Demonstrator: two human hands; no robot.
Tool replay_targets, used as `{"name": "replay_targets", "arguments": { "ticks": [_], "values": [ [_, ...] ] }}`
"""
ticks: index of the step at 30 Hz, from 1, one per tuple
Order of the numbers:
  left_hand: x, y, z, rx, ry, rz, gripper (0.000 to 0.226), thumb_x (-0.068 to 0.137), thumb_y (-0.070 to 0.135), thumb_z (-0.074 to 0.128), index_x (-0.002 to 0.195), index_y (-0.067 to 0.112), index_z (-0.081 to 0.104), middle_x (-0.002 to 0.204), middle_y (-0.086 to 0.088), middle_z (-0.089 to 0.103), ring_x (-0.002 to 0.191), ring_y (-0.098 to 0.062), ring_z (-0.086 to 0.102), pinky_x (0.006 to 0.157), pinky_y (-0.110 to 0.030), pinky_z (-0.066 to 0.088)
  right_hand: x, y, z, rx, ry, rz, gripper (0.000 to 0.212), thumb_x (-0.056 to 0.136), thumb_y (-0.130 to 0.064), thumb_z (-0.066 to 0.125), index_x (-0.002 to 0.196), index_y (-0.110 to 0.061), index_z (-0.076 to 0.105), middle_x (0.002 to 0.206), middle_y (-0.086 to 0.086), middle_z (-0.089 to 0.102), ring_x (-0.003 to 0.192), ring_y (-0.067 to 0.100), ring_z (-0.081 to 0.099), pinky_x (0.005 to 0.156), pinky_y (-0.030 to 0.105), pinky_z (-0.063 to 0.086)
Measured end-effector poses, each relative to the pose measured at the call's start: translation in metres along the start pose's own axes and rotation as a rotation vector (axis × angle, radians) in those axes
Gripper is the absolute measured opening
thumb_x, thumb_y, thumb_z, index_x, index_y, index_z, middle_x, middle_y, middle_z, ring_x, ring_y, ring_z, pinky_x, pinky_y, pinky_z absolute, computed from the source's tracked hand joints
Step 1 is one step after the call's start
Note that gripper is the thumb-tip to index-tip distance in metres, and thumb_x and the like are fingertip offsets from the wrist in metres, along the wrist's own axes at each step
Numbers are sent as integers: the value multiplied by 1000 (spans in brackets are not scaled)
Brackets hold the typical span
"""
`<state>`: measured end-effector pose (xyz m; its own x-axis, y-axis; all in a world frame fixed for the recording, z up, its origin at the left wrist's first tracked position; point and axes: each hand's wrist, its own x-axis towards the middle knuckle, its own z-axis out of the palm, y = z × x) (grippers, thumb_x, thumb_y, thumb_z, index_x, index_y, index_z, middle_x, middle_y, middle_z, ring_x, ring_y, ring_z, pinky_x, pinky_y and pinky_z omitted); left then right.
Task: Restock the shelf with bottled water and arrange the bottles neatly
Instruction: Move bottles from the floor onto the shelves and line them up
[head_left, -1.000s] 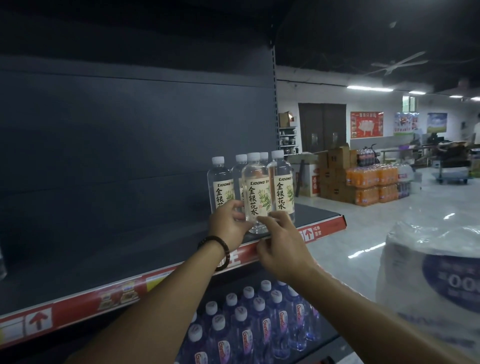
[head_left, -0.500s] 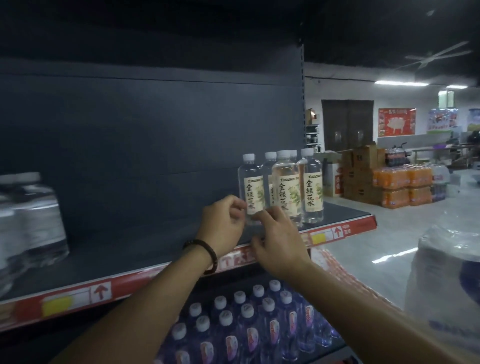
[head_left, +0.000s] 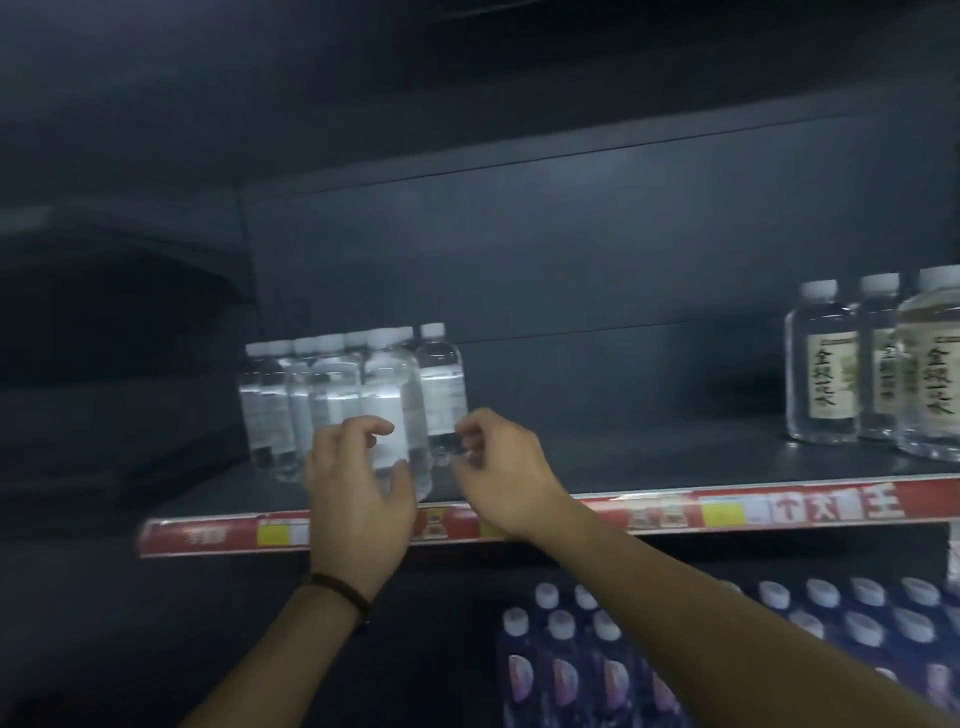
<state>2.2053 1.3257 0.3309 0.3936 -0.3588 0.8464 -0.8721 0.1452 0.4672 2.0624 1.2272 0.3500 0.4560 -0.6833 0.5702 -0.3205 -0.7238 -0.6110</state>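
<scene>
Left hand: I am holding my left hand (head_left: 358, 483) half open, with fingers and thumb curving in a C over the front bottle (head_left: 390, 374). The blur is keeping me from telling whether I am gripping it.
Right hand: I am curling my right hand (head_left: 501, 462) in, its fingertips sitting just beside the base of the end bottle (head_left: 440, 384). I am seeing nothing inside it, and I cannot tell whether it is touching.
Task's thing: the water is standing upright in a tight cluster (head_left: 288, 410) at the left end of the shelf (head_left: 649, 457), near its front edge.
Why held so: I judge I am bracketing the cluster's right front corner from both sides, so I can square those two bottles into line without toppling the neighbours.
Facing: these bottles are showing pale, plain label backs, so turning them round is probably part of the tidying.
Materials: the bottles are clear, smooth, round-shouldered plastic with white screw caps, which is likely making them slippery and easy to rock.
Shelf surface: it is looking like flat, dark, matt metal, fronted by a glossy red price strip (head_left: 649, 512).
Other stock: the labelled bottles (head_left: 826, 369) are standing well apart at the right, with their printed faces forward.
Below: the purple bottles (head_left: 613, 670) are packing the lower shelf, showing their white caps.
Wrist: I am wearing a dark wristband (head_left: 337, 590).
</scene>
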Motion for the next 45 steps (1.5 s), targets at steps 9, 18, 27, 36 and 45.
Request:
{"name": "replay_targets", "arguments": {
  "ticks": [9, 18, 27, 36, 45],
  "values": [
    [-4, -25, -4, -161, -65, -152, 56, 93, 13, 71, 143, 26, 48, 134, 12, 54, 115, -5, 58, 98, -32, 56, 32, -44, 37, 335, -40, 198, 34, 92, -9, 64, 124, -21, 62, 99, -1, 73, 90, 19, 73, 82, 40, 64],
    [18, -13, 11, -326, -330, -235, 42, 88, 39, 77, 128, 37, 63, 122, 15, 69, 109, -3, 68, 93, -34, 60, 19, -16, 14, 332, 21, 57, 34, 92, -14, 69, 122, -24, 54, 119, -6, 68, 106, 6, 68, 89, 31, 60],
    [35, 1, 49, -378, -505, -307, 48, 98, 39, 70, 130, 24, 36, 112, 23, 53, 99, 5, 57, 85, -23, 51, -7, 25, -21, -136, 54, -273, 58, 95, -16, 65, 151, -22, 50, 146, -7, 49, 134, 8, 52, 114, 24, 42],
    [39, 38, 92, -430, -639, -239, 34, 99, 36, 69, 131, 24, 63, 123, 13, 72, 114, -6, 68, 101, -39, 58, -34, 54, -64, -379, 46, -277, 66, 97, -23, 64, 160, -23, 43, 162, -10, 22, 148, 11, 34, 109, 30, 50],
    [26, 112, 169, -580, -781, -240, 47, 92, 28, 80, 132, 21, 56, 125, 8, 71, 113, -8, 69, 101, -40, 58, -62, 112, -140, -295, 138, -125, 67, 95, -16, 64, 159, -20, 46, 168, -14, 17, 149, -1, 27, 110, 0, 19]
  ]
}}
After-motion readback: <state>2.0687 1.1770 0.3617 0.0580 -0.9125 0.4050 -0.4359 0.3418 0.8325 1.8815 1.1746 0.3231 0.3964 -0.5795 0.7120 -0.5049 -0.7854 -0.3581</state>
